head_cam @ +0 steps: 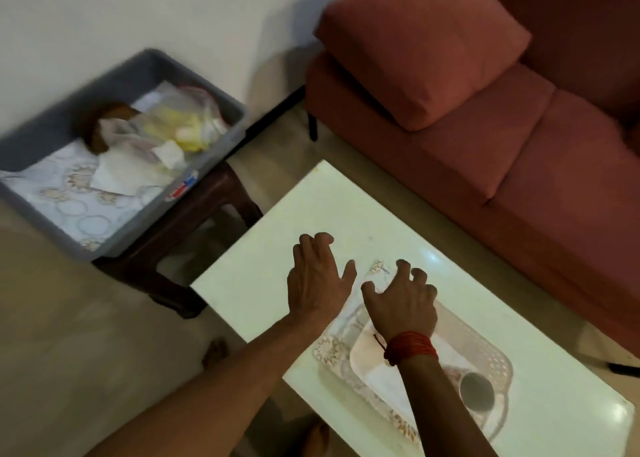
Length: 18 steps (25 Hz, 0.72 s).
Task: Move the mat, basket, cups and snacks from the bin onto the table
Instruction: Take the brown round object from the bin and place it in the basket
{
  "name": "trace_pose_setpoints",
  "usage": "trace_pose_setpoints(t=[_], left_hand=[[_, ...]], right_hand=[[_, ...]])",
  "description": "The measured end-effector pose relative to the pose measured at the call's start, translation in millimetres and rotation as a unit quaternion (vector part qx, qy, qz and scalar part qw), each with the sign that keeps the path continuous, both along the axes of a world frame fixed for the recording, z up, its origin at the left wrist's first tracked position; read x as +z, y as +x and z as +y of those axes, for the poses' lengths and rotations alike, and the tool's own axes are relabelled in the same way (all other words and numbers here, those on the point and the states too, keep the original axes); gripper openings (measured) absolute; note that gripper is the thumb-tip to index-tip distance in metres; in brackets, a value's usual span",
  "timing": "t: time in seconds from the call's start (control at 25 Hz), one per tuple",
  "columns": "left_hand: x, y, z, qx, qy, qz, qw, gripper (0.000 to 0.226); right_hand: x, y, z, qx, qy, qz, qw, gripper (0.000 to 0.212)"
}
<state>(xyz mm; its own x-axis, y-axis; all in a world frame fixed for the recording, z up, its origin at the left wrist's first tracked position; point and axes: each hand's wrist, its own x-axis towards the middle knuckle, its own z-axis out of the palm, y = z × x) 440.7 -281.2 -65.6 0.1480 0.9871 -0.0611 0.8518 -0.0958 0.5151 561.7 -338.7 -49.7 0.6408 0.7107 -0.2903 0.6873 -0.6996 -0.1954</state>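
A: What is being done at the basket [498, 363]?

B: The white perforated basket is seen set on the mat [332, 347], which lies on the pale tabletop [346, 210]. One cup [476, 390] is standing inside the basket, at its near end. Both hands are held just beyond the basket's far end. The left hand [317, 281] is spread with its fingers loosely apart and nothing is held in it. The right hand [403, 302] is half curled over the mat's far corner; whether that corner is pinched or only touched cannot be told, as the fingertips are blurred.

A: How should the step be done well?

B: The mat is probably being smoothed under the basket. It would best be pressed flat from the basket outward, so that the basket is not shifted and the cup is not tipped.

A: What is counted?

B: One mat, one basket and one cup are counted on the tabletop. In the grey bin [221, 108], well to the left of the basket on a dark stool [194, 221], a heap of snack bags [180, 127] is seen, perhaps two or three, with one brown item [110, 113] and a patterned sheet [69, 197] beneath.

A: So the task is partly done?

B: It is judged so; the snacks are yet to be moved.
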Motion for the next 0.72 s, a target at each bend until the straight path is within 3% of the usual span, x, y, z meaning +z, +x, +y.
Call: trace_pose_setpoints(t=[0.28, 0.48, 0.72], left_hand=[[44, -171, 134, 0.144, 0.061, -0.043, 0.987, 0.041], [43, -306, 228, 0.217, 0.061, -0.054, 0.973, 0.043], [8, -420, 320, 0.229, 0.041, -0.034, 0.972, 0.040]], right_hand=[[41, -170, 156, 0.163, 0.083, 0.046, 0.982, 0.061], [50, -286, 272, 0.293, 0.104, 0.096, 0.946, 0.040], [24, -377, 424, 0.411, 0.102, 0.042, 0.905, 0.033]])
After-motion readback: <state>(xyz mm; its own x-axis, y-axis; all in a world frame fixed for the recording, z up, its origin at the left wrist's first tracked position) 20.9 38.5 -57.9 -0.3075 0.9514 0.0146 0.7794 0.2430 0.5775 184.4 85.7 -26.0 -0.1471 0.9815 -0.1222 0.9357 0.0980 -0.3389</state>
